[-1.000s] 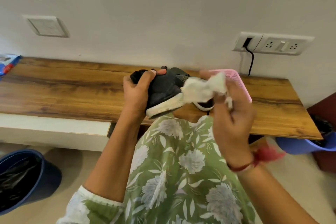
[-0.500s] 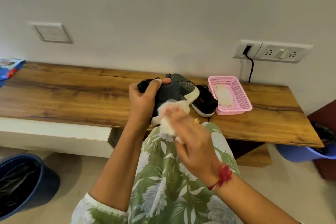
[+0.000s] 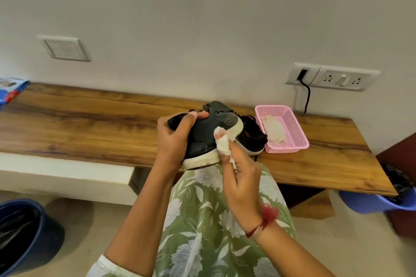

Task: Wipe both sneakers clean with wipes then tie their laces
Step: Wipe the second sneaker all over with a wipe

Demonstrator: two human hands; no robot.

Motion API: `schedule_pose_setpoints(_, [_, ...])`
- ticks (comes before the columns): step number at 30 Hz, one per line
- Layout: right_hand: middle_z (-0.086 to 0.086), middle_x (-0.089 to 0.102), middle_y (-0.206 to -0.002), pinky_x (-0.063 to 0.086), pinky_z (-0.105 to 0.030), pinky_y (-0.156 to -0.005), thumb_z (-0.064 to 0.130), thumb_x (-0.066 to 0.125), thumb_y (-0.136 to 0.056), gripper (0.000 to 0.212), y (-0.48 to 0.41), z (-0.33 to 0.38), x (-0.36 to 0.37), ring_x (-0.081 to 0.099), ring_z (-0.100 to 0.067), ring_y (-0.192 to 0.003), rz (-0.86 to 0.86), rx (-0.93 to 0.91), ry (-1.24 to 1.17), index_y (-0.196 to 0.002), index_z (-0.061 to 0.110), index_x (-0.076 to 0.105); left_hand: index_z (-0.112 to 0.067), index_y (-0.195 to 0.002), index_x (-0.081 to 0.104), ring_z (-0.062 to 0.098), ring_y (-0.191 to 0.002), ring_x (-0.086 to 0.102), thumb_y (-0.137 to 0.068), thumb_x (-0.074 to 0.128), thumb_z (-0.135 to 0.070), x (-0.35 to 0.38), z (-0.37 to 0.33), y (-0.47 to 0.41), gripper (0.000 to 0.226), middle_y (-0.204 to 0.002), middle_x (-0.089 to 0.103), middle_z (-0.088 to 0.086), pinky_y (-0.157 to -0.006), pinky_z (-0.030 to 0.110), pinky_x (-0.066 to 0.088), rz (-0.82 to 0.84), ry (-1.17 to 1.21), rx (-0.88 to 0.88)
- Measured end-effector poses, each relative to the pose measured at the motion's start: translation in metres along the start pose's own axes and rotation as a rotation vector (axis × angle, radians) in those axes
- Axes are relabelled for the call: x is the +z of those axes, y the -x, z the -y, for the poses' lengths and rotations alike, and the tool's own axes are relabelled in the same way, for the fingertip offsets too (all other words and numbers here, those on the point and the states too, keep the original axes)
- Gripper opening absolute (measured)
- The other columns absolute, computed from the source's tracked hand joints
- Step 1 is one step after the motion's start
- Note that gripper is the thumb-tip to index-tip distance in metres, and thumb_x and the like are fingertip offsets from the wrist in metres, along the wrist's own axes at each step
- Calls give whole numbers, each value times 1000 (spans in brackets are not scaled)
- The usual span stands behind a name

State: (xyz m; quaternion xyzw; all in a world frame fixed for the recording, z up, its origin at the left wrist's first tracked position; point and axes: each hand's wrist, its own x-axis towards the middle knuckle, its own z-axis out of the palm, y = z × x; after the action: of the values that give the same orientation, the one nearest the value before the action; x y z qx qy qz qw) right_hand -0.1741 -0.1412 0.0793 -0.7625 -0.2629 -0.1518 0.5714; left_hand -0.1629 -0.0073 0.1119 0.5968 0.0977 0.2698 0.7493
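My left hand (image 3: pixel 174 139) grips a black sneaker (image 3: pixel 210 132) with a white sole, held on its side above the front edge of the wooden table (image 3: pixel 90 128). My right hand (image 3: pixel 242 182) holds a white wipe (image 3: pixel 222 144) wrapped over its fingers and presses it against the sneaker's side near the sole. The second black sneaker (image 3: pixel 253 139) lies on the table behind the first, partly hidden by it.
A pink basket (image 3: pixel 295 128) with white wipes in it stands on the table to the right of the sneakers. A blue packet (image 3: pixel 10 92) lies at the far left. A dark blue bin (image 3: pixel 24 231) sits on the floor at left, a blue tub (image 3: pixel 378 202) at right.
My right hand brought the wipe down from in front of the basket onto the sneaker and now rubs it along the side. The left hand keeps its grip.
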Motion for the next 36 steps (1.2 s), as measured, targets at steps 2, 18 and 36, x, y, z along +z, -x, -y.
schedule_pose_setpoints(2, [-6,58,-131,51,-33,-94,7,44,-92,45,4,-2,1,55,-13,-121,31,-90,10,-136,6,46,-13,-74,79,23,-78,69,-74,64,-31,-5,4,-2,23,-79,75,9,-72,36,56,-10,19,-15])
schedule_pose_setpoints(18, [-6,72,-94,56,-29,-63,24,50,-92,24,-14,-3,-2,68,-23,-85,69,617,-957,-102,13,68,-7,-71,73,27,-73,66,-77,69,-31,-12,51,-30,25,-73,69,15,-65,39,56,22,-290,24])
schedule_pose_setpoints(36, [-8,70,-77,52,-24,-45,37,43,-97,35,-3,-136,-13,64,-13,-54,-382,1252,-1211,-108,10,61,-11,-66,72,18,-94,41,-86,59,-48,-31,154,-78,44,-93,43,4,-90,25,31,198,-1076,630])
